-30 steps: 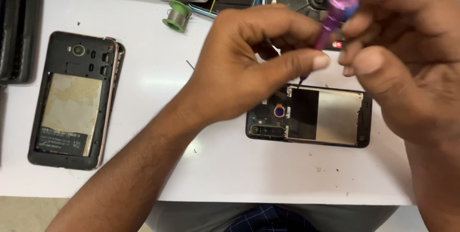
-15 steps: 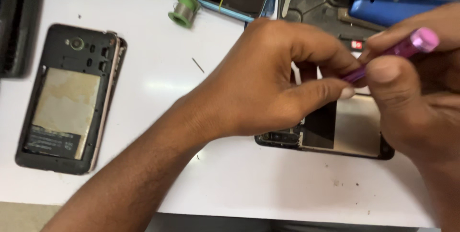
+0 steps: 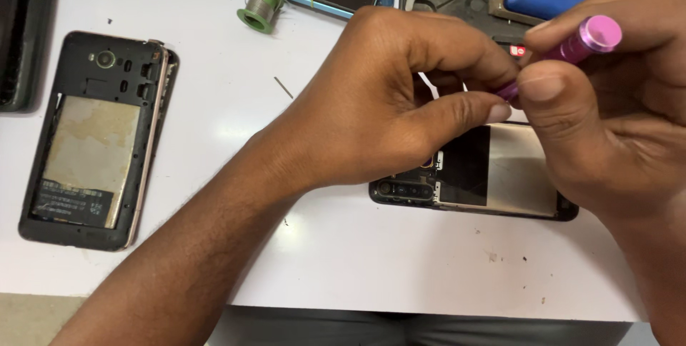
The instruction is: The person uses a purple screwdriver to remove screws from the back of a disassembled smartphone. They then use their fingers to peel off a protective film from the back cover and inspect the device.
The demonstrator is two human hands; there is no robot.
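Since half a second ago both hands sit lower over the opened black phone on the white worktop. Right-hand fingers pinch the slim pink metal screwdriver, slanting down-left toward the phone; left-hand fingers pinch its lower shaft.

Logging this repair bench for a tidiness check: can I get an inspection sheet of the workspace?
Surface: white table, small specks and a thin sliver.
Job's things: opened phone with back off; pink screwdriver.
Clutter: second opened phone at left; green solder spool; dark case at left edge; more phones and parts along the top.
Grips: right hand holds the screwdriver; left hand pinches near its tip.
Cables: thin wires on parts at top.
Surroundings: nothing seen.
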